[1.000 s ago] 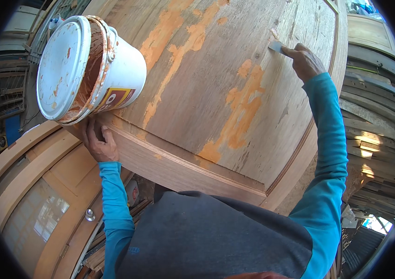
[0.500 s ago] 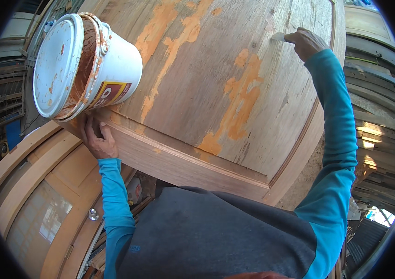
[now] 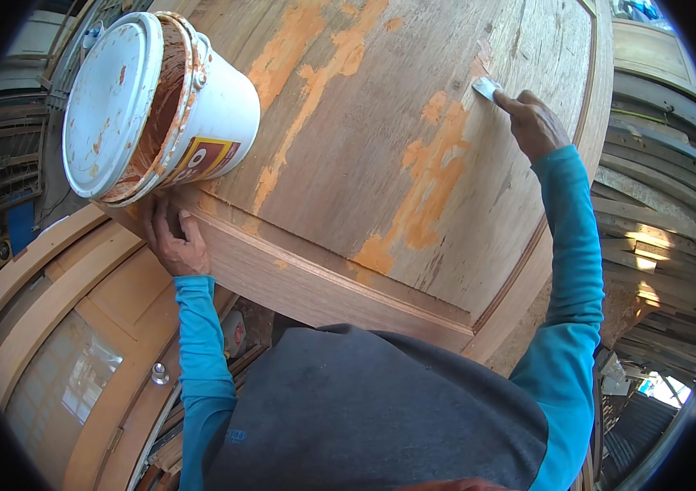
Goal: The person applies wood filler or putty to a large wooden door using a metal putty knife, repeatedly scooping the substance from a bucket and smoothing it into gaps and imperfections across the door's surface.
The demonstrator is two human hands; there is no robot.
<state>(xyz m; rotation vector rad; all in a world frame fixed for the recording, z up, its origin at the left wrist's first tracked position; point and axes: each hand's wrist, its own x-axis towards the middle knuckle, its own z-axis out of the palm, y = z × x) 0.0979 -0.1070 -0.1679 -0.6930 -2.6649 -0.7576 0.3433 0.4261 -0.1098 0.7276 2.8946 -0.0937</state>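
Observation:
In my right hand [image 3: 538,127] is a small putty knife [image 3: 486,87], its pale blade against the wooden door panel [image 3: 348,139]. A little orange filler shows at the blade's edge, and a thin pinkish smear [image 3: 481,59] lies just beyond it. Broad orange filler patches [image 3: 425,192] run along the grain to the left of the blade. My left hand [image 3: 178,241] grips the door's near left edge, its fingertips partly hidden below the bucket's rim. Above it, a white bucket [image 3: 221,110] leans on its side on the door, its lid [image 3: 110,106] ajar and filler coating its inside.
Another door with a glass pane [image 3: 65,368] and a round knob [image 3: 159,374] lies low on the left. Stacked boards [image 3: 659,196] line the right side. A raised moulding [image 3: 520,270] borders the panel, and more timber stands at the far left.
My right hand has drawn the putty knife nearer and slightly left, turning its blade toward the orange patch. My left hand stays at the door edge; the whole view has shifted slightly.

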